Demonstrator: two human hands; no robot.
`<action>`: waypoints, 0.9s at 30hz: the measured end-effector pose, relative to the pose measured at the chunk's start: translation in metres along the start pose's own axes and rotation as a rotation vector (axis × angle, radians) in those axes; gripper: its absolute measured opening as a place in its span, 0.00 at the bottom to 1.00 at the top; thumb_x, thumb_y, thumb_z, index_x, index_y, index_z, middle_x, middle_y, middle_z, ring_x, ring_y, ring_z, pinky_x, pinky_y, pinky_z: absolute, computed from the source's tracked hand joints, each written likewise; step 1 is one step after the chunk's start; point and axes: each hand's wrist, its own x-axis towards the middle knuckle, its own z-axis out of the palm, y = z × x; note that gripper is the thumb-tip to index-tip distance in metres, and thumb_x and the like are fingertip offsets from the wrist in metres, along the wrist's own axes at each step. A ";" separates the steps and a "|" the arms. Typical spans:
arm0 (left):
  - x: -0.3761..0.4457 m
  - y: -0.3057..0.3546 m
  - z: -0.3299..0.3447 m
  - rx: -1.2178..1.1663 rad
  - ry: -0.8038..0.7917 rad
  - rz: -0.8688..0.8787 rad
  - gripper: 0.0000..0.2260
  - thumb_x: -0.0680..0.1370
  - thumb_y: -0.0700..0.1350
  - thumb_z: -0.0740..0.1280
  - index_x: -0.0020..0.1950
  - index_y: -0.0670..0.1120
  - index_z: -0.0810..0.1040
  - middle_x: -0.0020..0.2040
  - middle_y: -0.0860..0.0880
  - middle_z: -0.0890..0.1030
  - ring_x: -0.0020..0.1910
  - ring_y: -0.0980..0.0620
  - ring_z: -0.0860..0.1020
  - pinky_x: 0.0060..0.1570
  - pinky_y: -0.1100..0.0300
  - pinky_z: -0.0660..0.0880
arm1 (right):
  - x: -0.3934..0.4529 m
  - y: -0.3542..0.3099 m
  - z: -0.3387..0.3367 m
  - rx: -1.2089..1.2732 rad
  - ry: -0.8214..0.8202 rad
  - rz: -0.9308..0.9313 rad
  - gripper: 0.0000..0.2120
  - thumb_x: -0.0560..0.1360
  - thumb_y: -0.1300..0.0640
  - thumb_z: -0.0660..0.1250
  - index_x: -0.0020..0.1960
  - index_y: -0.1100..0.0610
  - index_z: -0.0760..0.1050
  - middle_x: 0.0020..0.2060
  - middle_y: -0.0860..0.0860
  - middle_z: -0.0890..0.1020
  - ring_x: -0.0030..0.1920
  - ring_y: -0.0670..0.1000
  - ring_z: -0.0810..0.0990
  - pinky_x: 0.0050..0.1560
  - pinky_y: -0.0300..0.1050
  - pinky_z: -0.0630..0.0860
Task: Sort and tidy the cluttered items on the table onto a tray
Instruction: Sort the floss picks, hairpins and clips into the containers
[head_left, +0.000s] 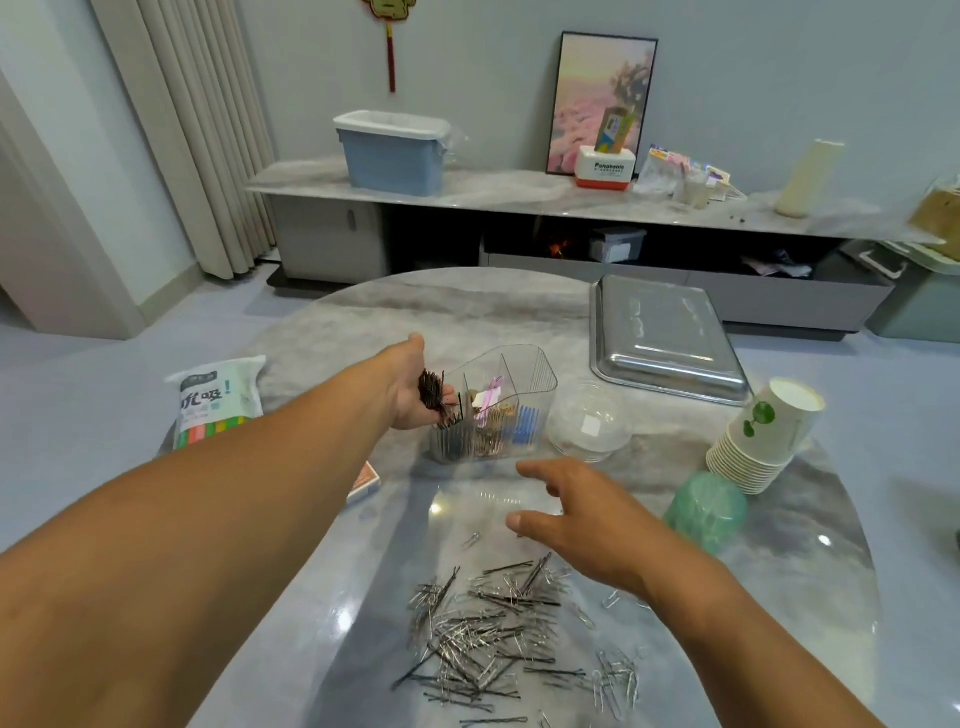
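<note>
My left hand (410, 387) holds a bunch of dark bobby pins (434, 392) right over the left compartment of a clear divided organizer (537, 379), which has pins and clips standing in its sections. My right hand (576, 512) hovers open with spread fingers above the table, between the organizer and a loose pile of bobby pins (478, 634). A few paper clips (618, 675) lie right of the pile. The metal tray (665, 343) rests at the table's far right.
A stack of paper cups (763, 441), a green plastic cup (706, 512) and a clear dome lid (589, 428) sit on the right. A straw packet (218, 402) and a small orange box (363, 483) lie on the left. A low cabinet (519, 208) stands behind.
</note>
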 end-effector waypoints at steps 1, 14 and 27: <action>0.001 0.003 0.001 0.022 -0.006 -0.008 0.32 0.83 0.63 0.54 0.74 0.37 0.63 0.61 0.42 0.74 0.53 0.45 0.74 0.58 0.52 0.76 | 0.002 0.000 0.000 -0.002 -0.004 0.004 0.31 0.77 0.41 0.70 0.77 0.44 0.65 0.75 0.47 0.69 0.73 0.47 0.69 0.69 0.45 0.67; -0.015 -0.011 0.020 0.607 -0.061 0.062 0.40 0.81 0.67 0.53 0.79 0.36 0.57 0.80 0.37 0.57 0.79 0.40 0.58 0.77 0.47 0.61 | 0.020 0.012 0.013 -0.107 -0.010 0.059 0.21 0.83 0.53 0.64 0.75 0.49 0.70 0.73 0.49 0.73 0.72 0.51 0.72 0.68 0.45 0.68; -0.059 -0.065 -0.030 0.902 -0.122 0.134 0.35 0.81 0.66 0.56 0.80 0.44 0.59 0.78 0.48 0.64 0.72 0.48 0.70 0.74 0.53 0.65 | 0.012 0.038 0.018 -0.236 -0.051 0.020 0.11 0.73 0.58 0.77 0.54 0.48 0.85 0.48 0.46 0.80 0.47 0.47 0.78 0.44 0.40 0.72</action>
